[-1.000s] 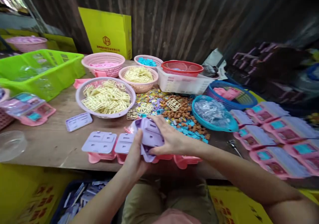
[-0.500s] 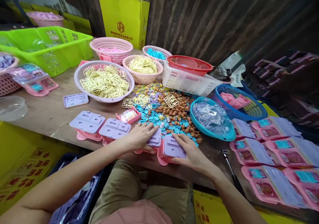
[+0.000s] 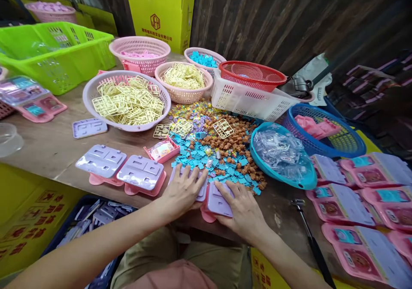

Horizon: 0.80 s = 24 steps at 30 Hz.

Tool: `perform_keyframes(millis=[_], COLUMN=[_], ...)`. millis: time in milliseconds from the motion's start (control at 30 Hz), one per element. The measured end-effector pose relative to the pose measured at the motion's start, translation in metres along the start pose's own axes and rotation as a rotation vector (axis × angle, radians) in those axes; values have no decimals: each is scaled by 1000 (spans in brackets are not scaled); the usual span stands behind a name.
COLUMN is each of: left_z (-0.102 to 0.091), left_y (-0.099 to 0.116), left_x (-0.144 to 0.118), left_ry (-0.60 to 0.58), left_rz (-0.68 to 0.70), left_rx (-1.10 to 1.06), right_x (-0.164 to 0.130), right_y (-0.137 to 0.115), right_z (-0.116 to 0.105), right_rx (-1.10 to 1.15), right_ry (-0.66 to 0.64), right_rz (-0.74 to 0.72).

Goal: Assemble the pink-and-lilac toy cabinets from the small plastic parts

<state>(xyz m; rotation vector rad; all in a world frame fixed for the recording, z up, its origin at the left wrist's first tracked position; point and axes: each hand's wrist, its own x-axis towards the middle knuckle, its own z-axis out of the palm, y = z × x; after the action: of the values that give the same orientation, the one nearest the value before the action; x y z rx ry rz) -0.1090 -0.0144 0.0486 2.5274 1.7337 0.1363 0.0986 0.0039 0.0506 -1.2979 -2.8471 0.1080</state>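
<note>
Lilac trays (image 3: 219,200) lie under both flat, open hands, left (image 3: 182,192) and right (image 3: 241,207); yellow box (image 3: 160,12) logo unreadable.

A dark wall of upright wooden boards (image 3: 264,19) is standing behind the wooden table (image 3: 48,152), running across the whole back of the scene. A yellow cardboard box (image 3: 161,12) is leaning against that wall, just behind the table's far edge. To the left of the table, daylight is falling on a lower surface, brightening that side, while the right of the table is lying in shadow. More yellow cartons (image 3: 28,212) are sitting below the table's near edge on the left, and another (image 3: 273,272) is showing under its right part.
</note>
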Motion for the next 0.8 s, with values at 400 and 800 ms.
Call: perform_keyframes(millis=[400, 800], left_z=[8, -23], left_y=[-12, -47], left_x=[-6, -12], left_ry=[34, -74], left_rz=[94, 168], left_rx=[-168, -398], right_x=[-1, 15], right_y=[3, -29], right_z=[2, -14], right_rx=[45, 99], right_ry=[60, 215], right_rz=[-48, -54])
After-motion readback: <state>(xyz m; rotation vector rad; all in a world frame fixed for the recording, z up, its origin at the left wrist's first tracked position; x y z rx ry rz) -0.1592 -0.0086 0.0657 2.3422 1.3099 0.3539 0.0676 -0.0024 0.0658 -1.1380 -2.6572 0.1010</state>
